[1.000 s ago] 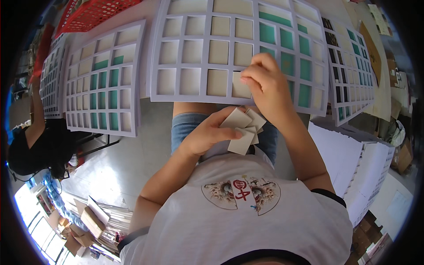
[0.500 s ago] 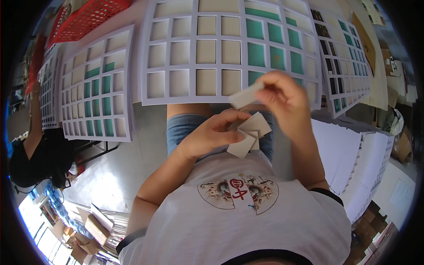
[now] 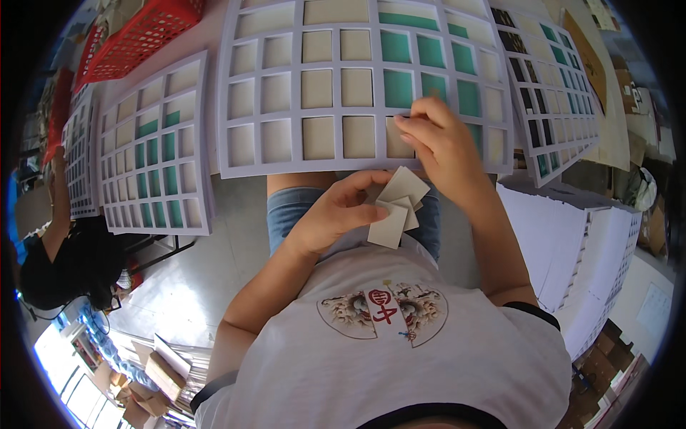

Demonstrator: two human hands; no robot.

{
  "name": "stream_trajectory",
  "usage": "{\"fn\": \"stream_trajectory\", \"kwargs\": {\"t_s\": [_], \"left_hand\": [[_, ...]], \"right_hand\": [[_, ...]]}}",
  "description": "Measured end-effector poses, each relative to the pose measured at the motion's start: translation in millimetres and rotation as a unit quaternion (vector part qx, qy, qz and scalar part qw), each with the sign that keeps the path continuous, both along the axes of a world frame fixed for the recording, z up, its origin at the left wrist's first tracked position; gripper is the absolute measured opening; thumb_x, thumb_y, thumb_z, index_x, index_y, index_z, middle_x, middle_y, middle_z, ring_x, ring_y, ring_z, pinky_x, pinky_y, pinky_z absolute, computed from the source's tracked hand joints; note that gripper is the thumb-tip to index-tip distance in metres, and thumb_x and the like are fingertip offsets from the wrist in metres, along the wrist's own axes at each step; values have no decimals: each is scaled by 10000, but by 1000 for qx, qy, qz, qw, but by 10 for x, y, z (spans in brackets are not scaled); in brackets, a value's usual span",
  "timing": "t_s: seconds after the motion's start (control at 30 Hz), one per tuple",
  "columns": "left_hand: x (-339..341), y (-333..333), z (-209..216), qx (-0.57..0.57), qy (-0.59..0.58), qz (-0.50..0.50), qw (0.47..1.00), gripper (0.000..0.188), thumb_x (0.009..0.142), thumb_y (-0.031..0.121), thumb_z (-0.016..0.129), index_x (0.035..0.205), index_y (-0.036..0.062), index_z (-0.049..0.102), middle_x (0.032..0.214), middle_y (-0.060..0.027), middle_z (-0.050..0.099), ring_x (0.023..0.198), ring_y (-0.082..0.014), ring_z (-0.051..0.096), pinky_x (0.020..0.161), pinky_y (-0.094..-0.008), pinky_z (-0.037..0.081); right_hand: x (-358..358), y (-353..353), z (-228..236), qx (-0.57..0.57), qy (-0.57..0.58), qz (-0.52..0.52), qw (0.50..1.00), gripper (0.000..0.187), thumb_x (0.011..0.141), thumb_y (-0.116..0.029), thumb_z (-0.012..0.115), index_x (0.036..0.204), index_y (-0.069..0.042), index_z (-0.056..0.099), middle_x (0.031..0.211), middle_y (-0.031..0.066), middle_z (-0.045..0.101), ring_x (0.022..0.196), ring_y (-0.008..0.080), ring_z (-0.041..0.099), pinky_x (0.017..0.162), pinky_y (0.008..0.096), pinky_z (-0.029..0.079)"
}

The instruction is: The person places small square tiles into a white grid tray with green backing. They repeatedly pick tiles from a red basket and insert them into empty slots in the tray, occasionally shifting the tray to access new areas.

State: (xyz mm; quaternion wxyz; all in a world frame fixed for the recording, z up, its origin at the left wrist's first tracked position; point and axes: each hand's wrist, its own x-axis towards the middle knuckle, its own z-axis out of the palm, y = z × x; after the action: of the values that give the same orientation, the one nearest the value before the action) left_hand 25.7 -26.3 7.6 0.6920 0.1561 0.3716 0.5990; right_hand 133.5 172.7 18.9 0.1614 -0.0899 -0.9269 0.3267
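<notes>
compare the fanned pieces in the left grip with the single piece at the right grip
The fanned pieces overlap in a bunch; the single piece is on its own.
The fanned pieces are in the left grip, nearer the body; the single piece is at a bottom-row opening of the white grid panel, partly hidden by the right grip.
Both are flat and cream.

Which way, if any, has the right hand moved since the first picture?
Yes, rightward: along the near row of the white grid panel, the right hand is one compartment further right.
</notes>
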Motion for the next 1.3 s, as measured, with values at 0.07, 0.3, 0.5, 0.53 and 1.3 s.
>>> {"fn": "stream_trajectory", "kwargs": {"t_s": [0.07, 0.3, 0.5, 0.53, 1.3], "left_hand": [[11, 9, -15, 7, -5, 4, 1000, 495, 877, 45, 609, 1349, -22, 475, 1246, -116, 590, 1128, -171, 574, 956, -318, 465], [53, -9, -32, -5, -18, 5, 1000, 504, 876, 64, 630, 1346, -12, 467, 1207, -92, 588, 1116, -164, 557, 955, -310, 447], [222, 90, 146, -64, 1, -19, 998, 550, 855, 114, 726, 1337, 18, 478, 1184, -41, 585, 1107, -133, 553, 953, -289, 441], [239, 93, 145, -72, -19, -14, 997, 538, 855, 113, 725, 1327, 18, 486, 1187, -40, 586, 1107, -131, 553, 953, -289, 442], [250, 26, 2, -12, 36, -45, 998, 234, 836, 38, 728, 991, 93, 562, 981, 4, 599, 940, -104, 577, 814, -265, 463]], "right_hand": [[63, 9, 11, 22, 20, 22, 999, 197, 820, 41, 666, 1014, 14, 641, 1040, 105, 559, 854, 230, 584, 722, 327, 477], [403, -264, 360, -226, -44, -21, 973, 253, 757, -70, 773, 965, -7, 644, 938, 66, 576, 796, 232, 579, 679, 322, 464], [349, -617, 279, -58, 58, -62, 995, 203, 777, 10, 697, 956, -36, 614, 913, 99, 599, 776, 294, 606, 631, 364, 475], [357, -609, 269, -56, 51, -61, 995, 202, 773, 11, 696, 950, -35, 610, 915, 95, 600, 790, 292, 607, 633, 370, 476], [207, 374, 106, -187, 51, -138, 971, 125, 828, 44, 647, 937, 1, 688, 902, 55, 648, 784, 136, 578, 697, 256, 457]]}}
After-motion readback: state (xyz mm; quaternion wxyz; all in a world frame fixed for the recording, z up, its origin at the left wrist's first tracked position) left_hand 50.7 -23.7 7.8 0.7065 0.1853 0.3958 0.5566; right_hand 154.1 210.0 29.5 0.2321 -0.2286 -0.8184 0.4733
